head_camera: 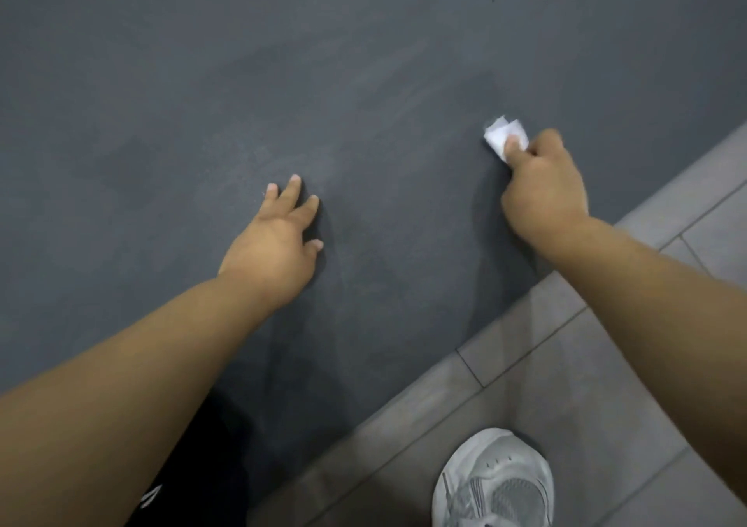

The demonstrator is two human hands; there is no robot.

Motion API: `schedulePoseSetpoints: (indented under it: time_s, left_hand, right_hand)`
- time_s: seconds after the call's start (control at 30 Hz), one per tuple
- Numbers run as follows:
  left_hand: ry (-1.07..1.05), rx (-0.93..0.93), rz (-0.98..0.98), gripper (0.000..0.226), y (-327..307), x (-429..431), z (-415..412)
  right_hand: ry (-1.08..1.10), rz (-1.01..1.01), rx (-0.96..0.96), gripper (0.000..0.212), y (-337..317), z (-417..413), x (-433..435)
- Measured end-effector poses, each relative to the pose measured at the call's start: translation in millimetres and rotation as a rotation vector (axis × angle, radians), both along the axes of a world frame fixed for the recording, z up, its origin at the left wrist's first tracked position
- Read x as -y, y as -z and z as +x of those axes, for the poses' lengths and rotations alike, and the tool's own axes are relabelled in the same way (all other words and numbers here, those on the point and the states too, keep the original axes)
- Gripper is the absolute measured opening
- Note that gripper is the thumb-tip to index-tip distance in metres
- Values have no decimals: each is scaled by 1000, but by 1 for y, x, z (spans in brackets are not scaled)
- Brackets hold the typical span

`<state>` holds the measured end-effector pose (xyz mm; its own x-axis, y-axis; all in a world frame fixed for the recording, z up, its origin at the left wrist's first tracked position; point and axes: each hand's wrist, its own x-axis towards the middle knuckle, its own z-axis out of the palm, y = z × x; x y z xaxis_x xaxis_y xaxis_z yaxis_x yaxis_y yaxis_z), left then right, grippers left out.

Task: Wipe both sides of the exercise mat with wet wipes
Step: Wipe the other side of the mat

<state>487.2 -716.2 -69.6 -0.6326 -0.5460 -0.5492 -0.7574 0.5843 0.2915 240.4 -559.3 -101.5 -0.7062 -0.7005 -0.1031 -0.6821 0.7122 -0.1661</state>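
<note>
Dark grey mat [283,81] fills most of the frame, top edge down to btm ctr, flat on a grey tiled floor [566,364] that shows as a wedge at lower right. The mat's edge runs diagonally from the right side down to btm ctr. Right grip [543,184], right of ctr, has fingers curled and pinches a small crumpled white wipe [501,134] btwn thumb and fingertips. The wipe pokes out ahead of the knuckles and looks pressed to the mat, not far from that diagonal edge. Left grip [275,243], just left of ctr, is spread wide, palm down on the mat, fingers straight and fanned, holding nothing. The two grips are well apart w/ bare mat between; both forearms are bare, coming in from the btm corners. Mat surface shows faint paler smears around ctr and tiny dark specks at upper right. A white-grey sports shoe [493,482] stands on the tiles at btm right, near the mat's edge. Black clothing [194,466] w/ a small white mark sits at btm left, partly behind the left forearm.
</note>
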Motion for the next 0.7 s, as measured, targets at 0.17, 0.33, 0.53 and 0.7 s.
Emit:
schedulePoseSetpoints:
  time_s: [0.17,0.33,0.53,0.7]
  left_hand:
    - [28,-5,-13,60,9,-23,11]
    - [44,-36,-72,58,14,-28,12]
    - [51,-79,-86,55,17,-32,17]
    - [55,-116,-95,53,18,-32,19]
  right_hand:
    - [-381,-59,157,49,10,94,-13]
    - [-783,-95,445,15,-7,158,-40]
    - [42,-5,39,22,1,14,-67]
    - [-154,-32,137,17,-6,71,-68]
